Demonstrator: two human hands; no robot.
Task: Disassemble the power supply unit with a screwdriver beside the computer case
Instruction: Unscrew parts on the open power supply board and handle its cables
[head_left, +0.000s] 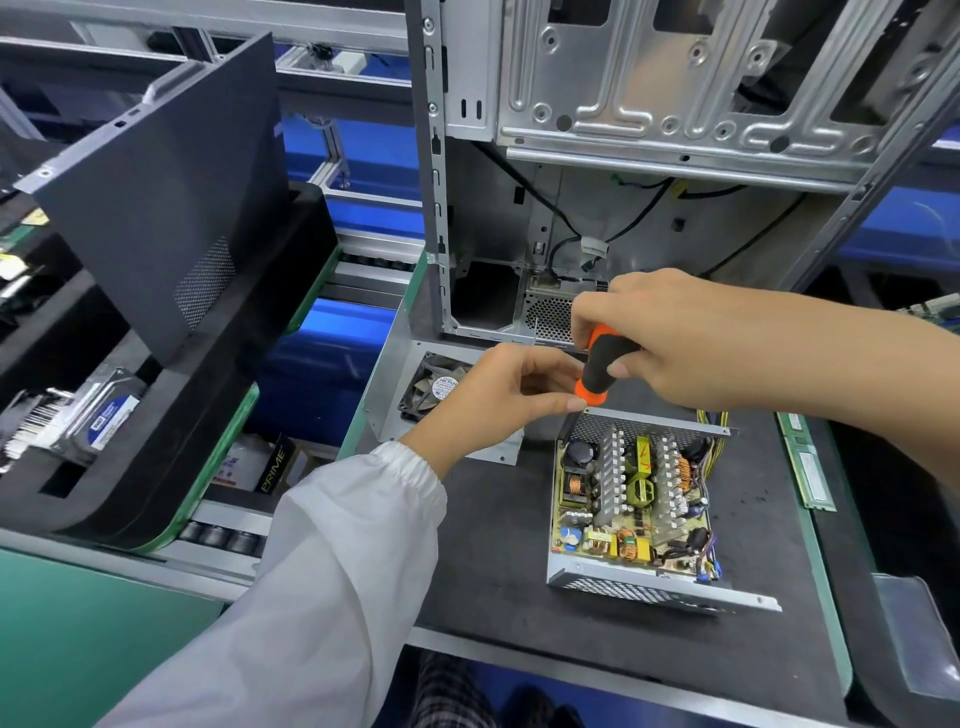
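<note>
Right hand (670, 338) around screwdriver (597, 369), tip possibly hidden.

- Power supply unit (636, 506) — lid off, sitting flat on the dark mat, its open metal tray showing heatsinks, copper coils, capacitors and a yellow transformer; perforated walls front and back.
- Screwdriver (597, 371) — orange-and-black handle, held nearly upright above the unit's far left corner; its tip is hidden.
- Computer case (623, 156) — bare silver chassis, side open, standing just behind the unit, loose black cables inside.
</note>
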